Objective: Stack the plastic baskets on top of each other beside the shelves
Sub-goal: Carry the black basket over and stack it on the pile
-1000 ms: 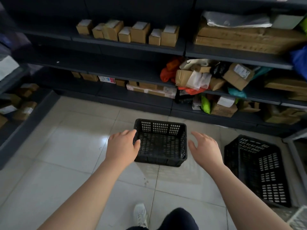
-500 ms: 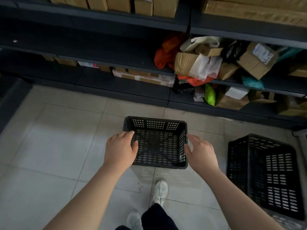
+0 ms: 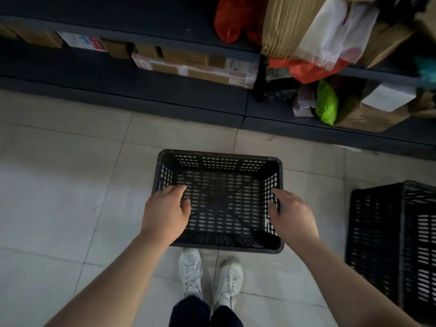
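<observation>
A small black perforated plastic basket stands upright on the tiled floor just in front of my feet. My left hand rests on its left rim with the fingers curled over the edge. On the right rim, my right hand has its fingers hooked into the wall. A second, larger black basket lies on its side on the floor to the right, partly cut off by the frame edge.
Dark metal shelves run along the far side, loaded with cardboard boxes, orange and white bags and a green bag. My white shoes stand right behind the small basket. Pale floor tiles spread to the left.
I have stepped closer and leaned over the small basket. Both hands went from hovering beside it to closing on its left and right rims.
</observation>
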Demonstrator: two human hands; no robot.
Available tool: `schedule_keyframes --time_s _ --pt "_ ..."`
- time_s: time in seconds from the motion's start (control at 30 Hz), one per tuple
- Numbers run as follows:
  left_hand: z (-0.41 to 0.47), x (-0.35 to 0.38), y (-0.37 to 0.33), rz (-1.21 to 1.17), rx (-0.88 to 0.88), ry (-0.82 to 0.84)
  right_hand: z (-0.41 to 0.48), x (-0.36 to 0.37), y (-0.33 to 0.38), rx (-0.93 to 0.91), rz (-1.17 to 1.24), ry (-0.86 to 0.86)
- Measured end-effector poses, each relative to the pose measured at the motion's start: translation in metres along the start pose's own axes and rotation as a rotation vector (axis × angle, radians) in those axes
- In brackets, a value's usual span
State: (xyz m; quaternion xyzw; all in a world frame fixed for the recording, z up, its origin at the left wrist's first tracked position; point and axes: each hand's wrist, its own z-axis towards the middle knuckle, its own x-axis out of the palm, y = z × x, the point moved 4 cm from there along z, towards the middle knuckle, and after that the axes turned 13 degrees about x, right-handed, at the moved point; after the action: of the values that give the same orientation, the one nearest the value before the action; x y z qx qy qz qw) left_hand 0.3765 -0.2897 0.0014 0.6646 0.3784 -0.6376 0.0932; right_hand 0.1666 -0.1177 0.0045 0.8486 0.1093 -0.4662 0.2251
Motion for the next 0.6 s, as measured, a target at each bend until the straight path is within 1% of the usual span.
schedule_keyframes --time_s 0.1,0.2,0.37,0.5,0.6 --pt "0.022 0.036 0.023 0.005 0.01 0.005 0.029 0.036 -0.009 0.019 0.0 0.014" --pt "0.039 0.065 0.05 0.022 -0.024 0.038 0.057 0.061 -0.018 0.049 -0.014 0.015" --pt "0.057 0.122 0.098 0.025 -0.084 0.113 0.105 0.104 -0.043 0.162 0.018 0.02" --pt "0.064 0.15 0.134 -0.101 -0.272 0.082 0.133 0.128 -0.074 0.256 0.059 -0.046" --pt "0.064 0.165 0.159 -0.241 -0.415 0.037 0.148 0.145 -0.099 0.396 0.13 -0.03"
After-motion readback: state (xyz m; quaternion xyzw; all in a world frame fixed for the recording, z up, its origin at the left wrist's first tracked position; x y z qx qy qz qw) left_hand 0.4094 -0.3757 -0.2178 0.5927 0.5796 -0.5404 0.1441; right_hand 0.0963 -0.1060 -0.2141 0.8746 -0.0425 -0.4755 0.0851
